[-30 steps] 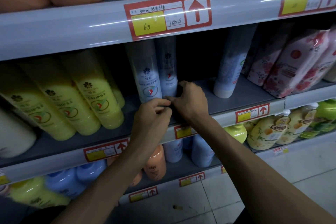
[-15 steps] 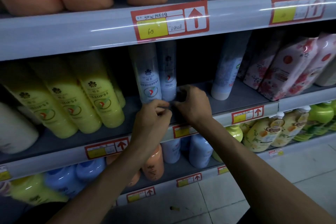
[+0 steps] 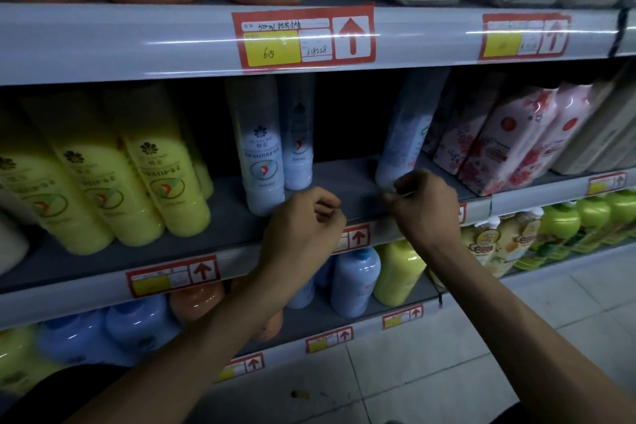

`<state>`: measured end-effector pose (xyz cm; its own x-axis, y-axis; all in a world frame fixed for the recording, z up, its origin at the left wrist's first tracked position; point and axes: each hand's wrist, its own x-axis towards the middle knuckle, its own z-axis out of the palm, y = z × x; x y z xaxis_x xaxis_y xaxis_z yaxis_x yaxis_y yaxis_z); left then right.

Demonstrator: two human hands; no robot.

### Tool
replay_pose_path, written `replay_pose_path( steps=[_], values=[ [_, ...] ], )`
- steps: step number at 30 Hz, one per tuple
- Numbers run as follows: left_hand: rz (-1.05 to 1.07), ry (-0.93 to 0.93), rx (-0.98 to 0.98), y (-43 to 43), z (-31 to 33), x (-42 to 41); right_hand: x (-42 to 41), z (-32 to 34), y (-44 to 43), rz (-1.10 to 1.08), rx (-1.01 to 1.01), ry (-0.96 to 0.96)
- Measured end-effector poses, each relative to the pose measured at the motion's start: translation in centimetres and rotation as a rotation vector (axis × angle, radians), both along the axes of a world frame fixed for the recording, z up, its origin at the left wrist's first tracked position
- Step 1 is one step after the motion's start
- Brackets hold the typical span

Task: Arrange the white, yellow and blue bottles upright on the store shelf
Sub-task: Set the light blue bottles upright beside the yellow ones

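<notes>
We are parting our hands: our right hand (image 3: 425, 205) is shifting over to the base of the lone pale bottle (image 3: 402, 144) on the middle shelf (image 3: 344, 179), probably next to be arranged. Its fingers are curled, though we cannot tell whether they are gripping. Our left hand (image 3: 303, 217) is curling empty beside the upright blue bottles (image 3: 263, 162).

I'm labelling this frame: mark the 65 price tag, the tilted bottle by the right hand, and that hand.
price tag (image 3: 272, 48), head view, yellow field.
tilted bottle (image 3: 402, 141), head view, lower body.
right hand (image 3: 426, 210), head view, back of hand.
</notes>
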<state>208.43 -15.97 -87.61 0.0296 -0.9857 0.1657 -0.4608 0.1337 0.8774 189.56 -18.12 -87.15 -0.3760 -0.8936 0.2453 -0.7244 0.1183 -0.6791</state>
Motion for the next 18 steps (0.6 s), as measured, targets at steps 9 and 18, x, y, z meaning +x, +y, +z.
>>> replay_pose_path(
  steps=[9,18],
  values=[
    [-0.021,0.005,-0.013,-0.5,0.2,-2.0,-0.7,-0.2,-1.9,-0.097,-0.037,-0.074],
    [-0.038,0.014,-0.014,-0.3,0.3,-1.2,-0.4,0.3,-3.5,-0.109,-0.024,-0.082]
  ],
)
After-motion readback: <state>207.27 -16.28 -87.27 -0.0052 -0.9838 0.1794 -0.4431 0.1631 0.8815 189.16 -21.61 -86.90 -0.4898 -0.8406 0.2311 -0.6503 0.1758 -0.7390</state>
